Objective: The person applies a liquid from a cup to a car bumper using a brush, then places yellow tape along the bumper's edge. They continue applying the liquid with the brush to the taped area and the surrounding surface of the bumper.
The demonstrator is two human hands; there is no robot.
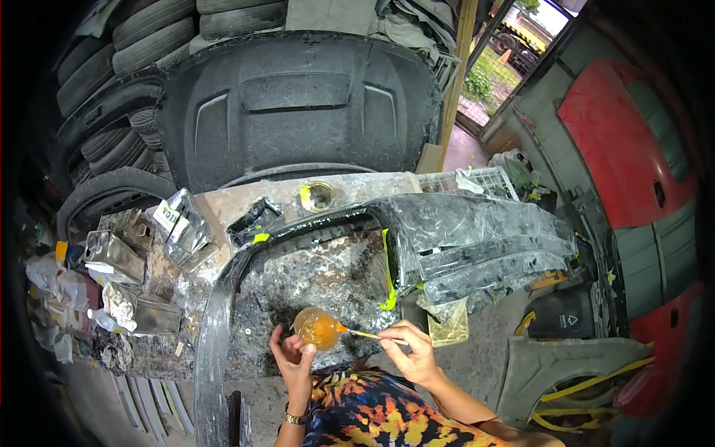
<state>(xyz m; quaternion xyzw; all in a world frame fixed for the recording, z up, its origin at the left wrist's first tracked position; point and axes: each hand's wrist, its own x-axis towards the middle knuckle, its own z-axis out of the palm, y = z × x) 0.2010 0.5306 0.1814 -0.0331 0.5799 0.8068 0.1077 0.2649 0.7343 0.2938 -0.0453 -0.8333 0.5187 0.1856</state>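
Observation:
My left hand [294, 357] is closed around the side of a small round clear cup [316, 329] with orange liquid in it. In my right hand [411, 353] is a thin pale-handled brush [365, 334], pinched between the fingers. Its orange-coated tip is at the cup's right rim. Both hands are in front of my body, at the near edge of the workbench [298, 279]. Around and beyond them lies a large dark molded car body panel [477, 231], with a curved arm reaching down on the left of the cup.
Metal cans [113, 257] and plastic bottles crowd the bench's left end. A round tin [320, 196] stands at the back. Behind it leans a black car hood [298, 112], near stacked tires [153, 22]. A grey fender [551, 372] and red door [625, 141] are at right.

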